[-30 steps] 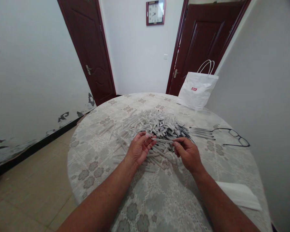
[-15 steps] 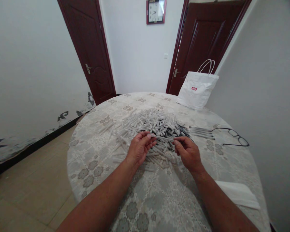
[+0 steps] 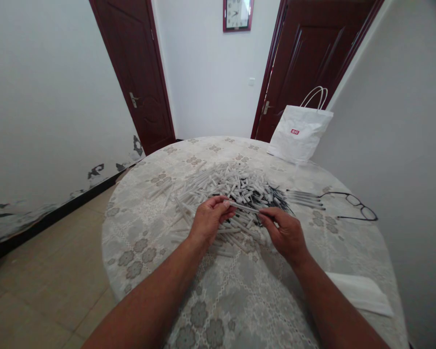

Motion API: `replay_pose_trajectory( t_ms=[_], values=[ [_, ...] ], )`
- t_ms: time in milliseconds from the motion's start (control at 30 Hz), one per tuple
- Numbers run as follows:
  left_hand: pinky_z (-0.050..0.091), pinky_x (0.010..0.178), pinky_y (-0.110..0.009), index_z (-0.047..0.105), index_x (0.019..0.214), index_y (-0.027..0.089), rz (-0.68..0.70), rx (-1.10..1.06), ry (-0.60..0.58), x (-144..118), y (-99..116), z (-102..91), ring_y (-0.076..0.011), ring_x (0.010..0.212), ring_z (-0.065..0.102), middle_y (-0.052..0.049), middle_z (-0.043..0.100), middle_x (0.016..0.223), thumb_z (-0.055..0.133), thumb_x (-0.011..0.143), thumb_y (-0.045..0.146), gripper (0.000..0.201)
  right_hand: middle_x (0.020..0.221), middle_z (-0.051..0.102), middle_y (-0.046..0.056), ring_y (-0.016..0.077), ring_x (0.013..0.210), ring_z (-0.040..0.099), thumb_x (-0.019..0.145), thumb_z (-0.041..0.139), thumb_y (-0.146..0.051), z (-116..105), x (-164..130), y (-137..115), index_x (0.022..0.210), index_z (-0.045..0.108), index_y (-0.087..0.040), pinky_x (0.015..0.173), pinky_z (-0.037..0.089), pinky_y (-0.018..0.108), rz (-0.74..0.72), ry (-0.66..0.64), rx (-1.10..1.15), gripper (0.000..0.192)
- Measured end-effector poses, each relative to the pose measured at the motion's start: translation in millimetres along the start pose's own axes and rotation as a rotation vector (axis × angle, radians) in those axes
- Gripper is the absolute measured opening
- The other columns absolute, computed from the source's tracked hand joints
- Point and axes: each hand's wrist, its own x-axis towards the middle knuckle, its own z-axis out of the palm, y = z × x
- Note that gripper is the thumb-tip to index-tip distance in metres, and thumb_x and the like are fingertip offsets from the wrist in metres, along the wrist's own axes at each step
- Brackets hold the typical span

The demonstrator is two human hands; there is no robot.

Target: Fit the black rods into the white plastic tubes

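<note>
Between my two hands, a slim pale pen barrel [image 3: 244, 207] is held level above the heap on the table. My left hand [image 3: 210, 218] pinches its left end between thumb and fingers. The fingertips of my right hand [image 3: 285, 233] close on the right end; a greyish line seems to run inside the barrel. Behind and below lie loose white pen barrels [image 3: 199, 183], short white caps [image 3: 236, 183] and a bunch of thin black refills [image 3: 279, 198]. Right of the heap, several pens with dark tips [image 3: 305, 198] lie side by side.
Black-framed glasses [image 3: 366, 212] lie at the right of the round table [image 3: 138, 291], which has a patterned cloth. A white paper bag [image 3: 300, 134] stands at the back right edge. Folded white paper [image 3: 361, 293] lies near my right forearm.
My right hand has shifted slightly left and down toward my left hand, still at the barrel's right end. The barrel looks greyer along its length. The view has tilted slightly.
</note>
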Motion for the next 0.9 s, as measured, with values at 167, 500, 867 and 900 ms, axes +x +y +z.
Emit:
replay_pose_trajectory(
  t_ms=[167,500,867,900],
  values=[
    [0.061,0.077,-0.031,0.068,0.098,0.013,-0.008,0.092,-0.006,2,-2,-3.6,-0.0196,0.081,0.074,-0.009,0.076,0.087,0.079,0.076,0.029,0.03,0.079,0.074,0.003,0.0171,0.067,0.07,0.094,0.062,-0.034,-4,0,1,0.102,0.073,-0.022,0.067,0.054,0.028,0.146,-0.068,0.059,0.019],
    [0.06,0.075,-0.033,0.068,0.093,0.013,-0.031,0.137,-0.024,4,-2,-6.9,-0.0212,0.078,0.075,-0.01,0.076,0.085,0.078,0.076,0.028,0.024,0.067,0.071,0.003,0.0159,0.057,0.067,0.087,0.07,-0.046,-1,2,2,0.098,0.071,-0.016,0.057,0.056,0.028,0.567,-0.199,0.471,0.032],
    [0.06,0.078,-0.033,0.069,0.095,0.014,-0.015,0.188,-0.026,6,-2,-6.9,-0.0199,0.078,0.074,-0.009,0.076,0.086,0.076,0.077,0.03,0.024,0.07,0.069,0.001,0.0086,0.049,0.061,0.073,0.085,-0.04,6,4,6,0.084,0.064,-0.015,0.042,0.048,0.017,0.978,-0.249,0.974,0.034],
    [0.06,0.078,-0.033,0.069,0.096,0.014,-0.016,0.204,-0.032,6,-2,-7.1,-0.0195,0.078,0.074,-0.009,0.076,0.087,0.076,0.078,0.031,0.025,0.069,0.069,0.0,0.0082,0.048,0.06,0.073,0.085,-0.039,7,4,7,0.084,0.064,-0.015,0.042,0.047,0.017,0.988,-0.255,0.994,0.034]
  ],
)
